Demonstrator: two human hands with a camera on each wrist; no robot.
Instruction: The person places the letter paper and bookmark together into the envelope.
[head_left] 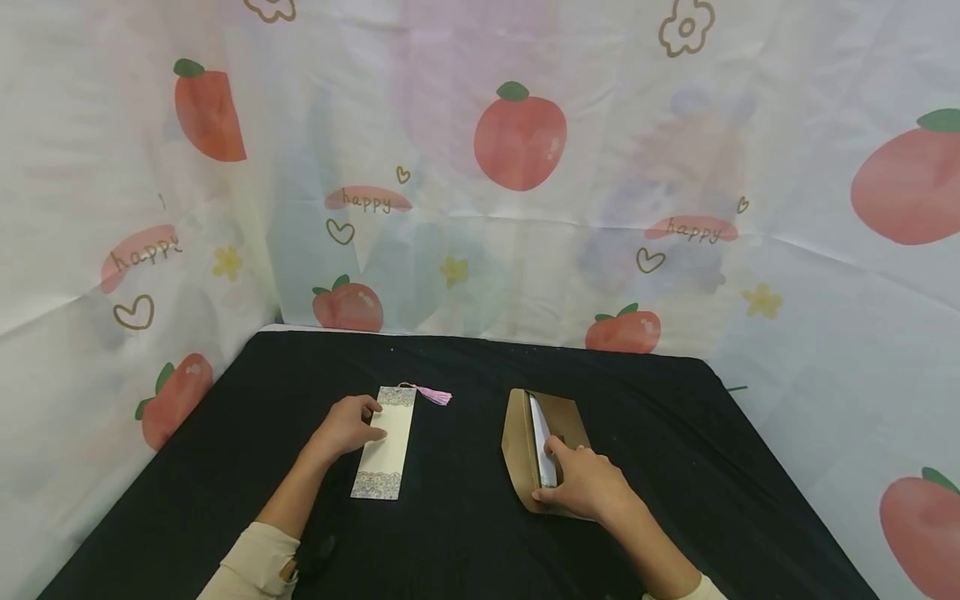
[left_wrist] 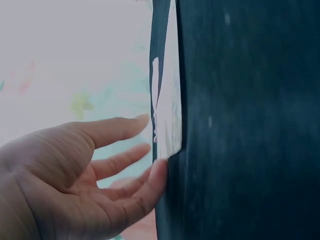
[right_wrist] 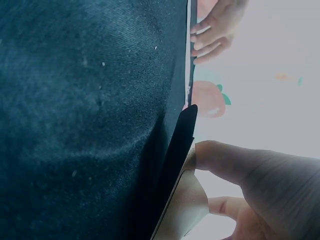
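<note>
A cream bookmark with grey lace-patterned ends and a pink tassel lies on the black cloth. My left hand is at its left edge, thumb and fingers apart; the left wrist view shows the fingertips around the bookmark without a clear pinch. To the right lies a brown paper envelope, its flap spread to the left and white paper showing in its opening. My right hand holds the envelope by its near part, thumb at the lower edge and a finger by the opening.
Black cloth covers the table. White curtains printed with red fruit and "happy" hang behind it and at both sides. A thin green strip shows at the table's right edge.
</note>
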